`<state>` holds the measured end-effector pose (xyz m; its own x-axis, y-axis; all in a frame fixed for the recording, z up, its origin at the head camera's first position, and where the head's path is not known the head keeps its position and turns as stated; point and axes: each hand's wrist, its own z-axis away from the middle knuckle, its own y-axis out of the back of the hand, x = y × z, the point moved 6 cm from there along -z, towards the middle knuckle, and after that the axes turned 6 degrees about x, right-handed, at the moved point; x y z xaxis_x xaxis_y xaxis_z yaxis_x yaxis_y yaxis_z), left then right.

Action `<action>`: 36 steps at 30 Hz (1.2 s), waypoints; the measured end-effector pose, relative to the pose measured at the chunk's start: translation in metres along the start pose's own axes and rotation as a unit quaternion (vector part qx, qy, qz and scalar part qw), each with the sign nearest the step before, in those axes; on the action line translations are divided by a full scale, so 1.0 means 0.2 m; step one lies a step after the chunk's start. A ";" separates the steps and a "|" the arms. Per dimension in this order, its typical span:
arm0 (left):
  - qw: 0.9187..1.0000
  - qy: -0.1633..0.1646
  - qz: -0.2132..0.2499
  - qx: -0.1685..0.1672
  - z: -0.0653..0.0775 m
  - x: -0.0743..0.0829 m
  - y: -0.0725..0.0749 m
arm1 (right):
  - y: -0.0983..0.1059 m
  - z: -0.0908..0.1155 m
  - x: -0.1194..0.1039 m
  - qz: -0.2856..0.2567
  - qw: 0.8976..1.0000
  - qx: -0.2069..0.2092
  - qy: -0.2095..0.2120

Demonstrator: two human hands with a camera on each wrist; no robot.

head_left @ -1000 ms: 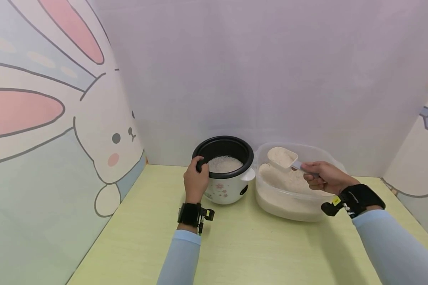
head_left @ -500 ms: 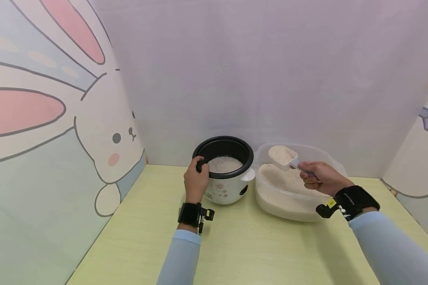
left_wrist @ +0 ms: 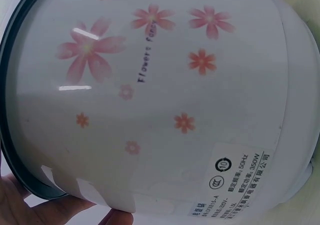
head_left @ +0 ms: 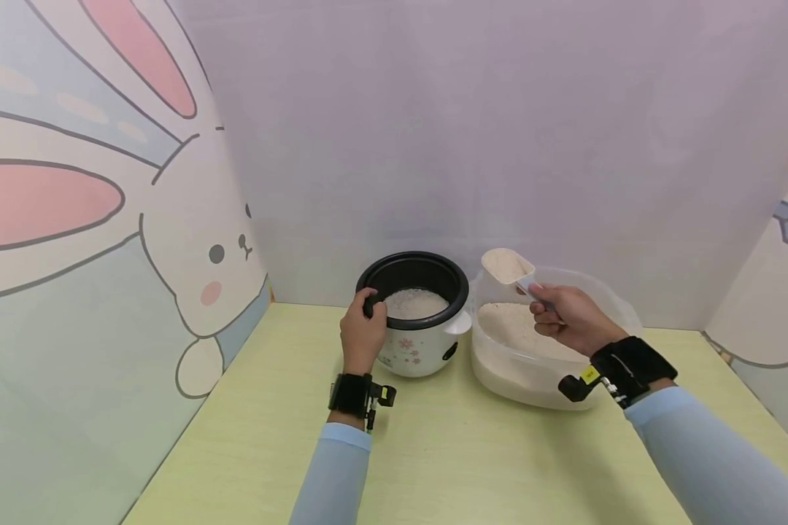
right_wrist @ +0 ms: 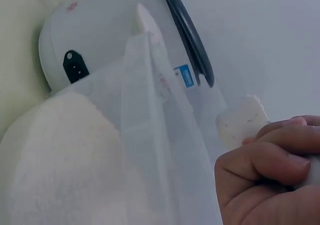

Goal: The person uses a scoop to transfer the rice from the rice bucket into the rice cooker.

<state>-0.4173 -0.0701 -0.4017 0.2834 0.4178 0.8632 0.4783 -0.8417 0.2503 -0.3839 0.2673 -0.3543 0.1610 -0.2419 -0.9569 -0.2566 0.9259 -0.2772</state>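
The left hand (head_left: 362,334) holds the rice cooker (head_left: 412,357) by its left near edge; its grip is pinching the black rim (head_left: 411,259), fingers bent over it. The cooker stands upright on the counter (head_left: 460,467), near the far wall (head_left: 433,131), and white grains (head_left: 415,302) lie inside, well below the rim.

The right hand (head_left: 574,319) pinches the handle of a scoop (head_left: 507,268), its grip pressed together around this handle. The scoop is heaped with white grains and is raised over the far left part of the plastic tub (head_left: 581,284) — apart from the cooker, with a small open gap to the right side of the black rim.

The tub stands just to the right of the cooker, and a large amount of white grains (head_left: 508,321) is in it. The cooker's white side handle (head_left: 458,323) points toward the tub's left edge, so the room between them is narrow. To the left of the cooker there is a wide stretch of counter, up to the rabbit panel (head_left: 72,379); on the near side the counter spreads between the two sleeves — light blue ones, with a black band (head_left: 351,394) on the left wrist.
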 end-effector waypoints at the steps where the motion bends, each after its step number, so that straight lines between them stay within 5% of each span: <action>1: 1.000 0.000 0.000 0.000 0.00 0.00 0.00 | -0.02 0.00 -0.01 0.002 1.000 0.006 0.000; 16: 1.000 0.006 0.002 -0.010 0.00 -0.01 -0.01 | -0.27 -0.10 -0.08 0.074 0.993 0.089 0.025; 23: 1.000 0.009 0.005 -0.007 0.00 0.00 -0.01 | -0.34 -0.13 -0.10 0.151 0.981 0.112 0.050; 36: 1.000 0.004 0.001 -0.001 0.00 0.00 0.00 | -0.39 -0.17 -0.10 0.211 0.965 0.146 0.060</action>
<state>-0.4176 -0.0701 -0.4011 0.2773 0.4126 0.8677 0.4768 -0.8432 0.2485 -0.3992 0.1908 -0.3160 -0.0146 0.1584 -0.9873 0.0074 0.9874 0.1583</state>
